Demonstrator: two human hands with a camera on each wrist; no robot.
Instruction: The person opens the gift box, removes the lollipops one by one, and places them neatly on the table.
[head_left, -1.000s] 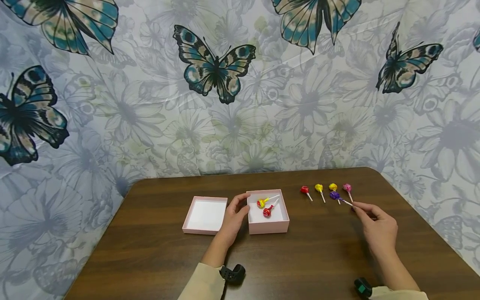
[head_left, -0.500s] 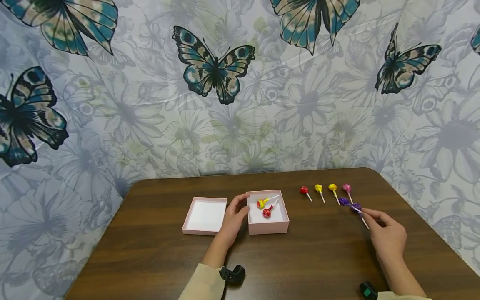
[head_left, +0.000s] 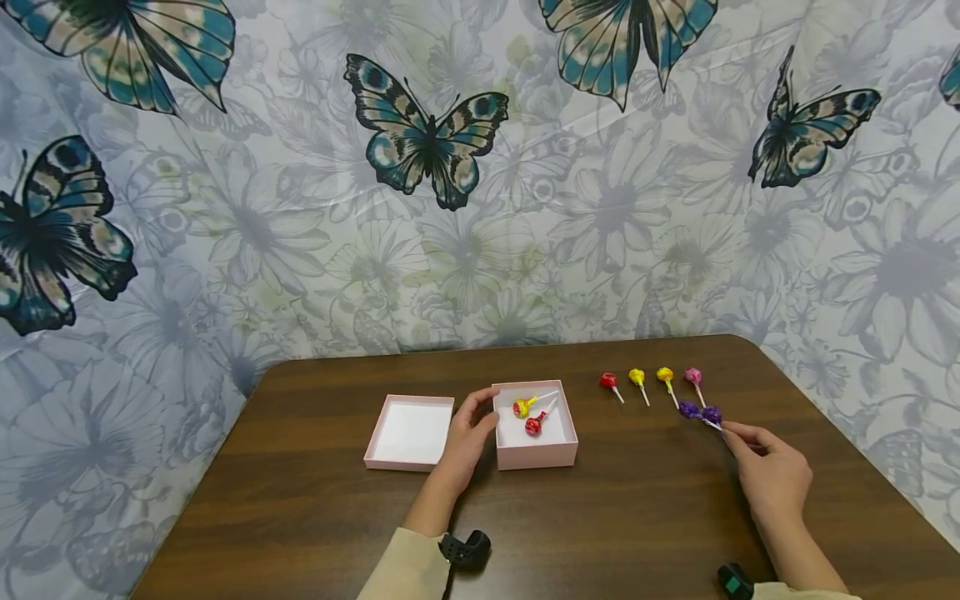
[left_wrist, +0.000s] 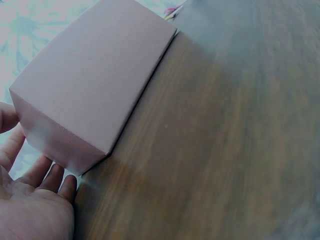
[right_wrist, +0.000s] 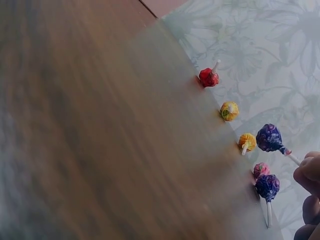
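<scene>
My right hand (head_left: 776, 479) pinches the white stick of a purple lollipop (right_wrist: 269, 138) between thumb and finger. A second purple lollipop (right_wrist: 268, 186) lies on the table close by, its stick partly behind the hand in the head view. My left hand (head_left: 467, 433) rests its fingers against the left side of a pink box (head_left: 536, 455), also seen in the left wrist view. Inside the box lie a yellow-and-red lollipop (head_left: 521, 408) and a red lollipop (head_left: 533, 427).
Beyond the purple ones, a red lollipop (head_left: 608, 380), two yellow lollipops (head_left: 637, 377) and a pink lollipop (head_left: 693, 375) form a row on the brown table (head_left: 600, 525). The box's pink lid (head_left: 408, 429) lies inside up, left of the left hand. A butterfly-patterned cloth (head_left: 615, 250) hangs behind.
My right hand has shifted right and slightly nearer with the purple lollipop. A second purple lollipop now shows beside it. The left hand has stayed at the box.
</scene>
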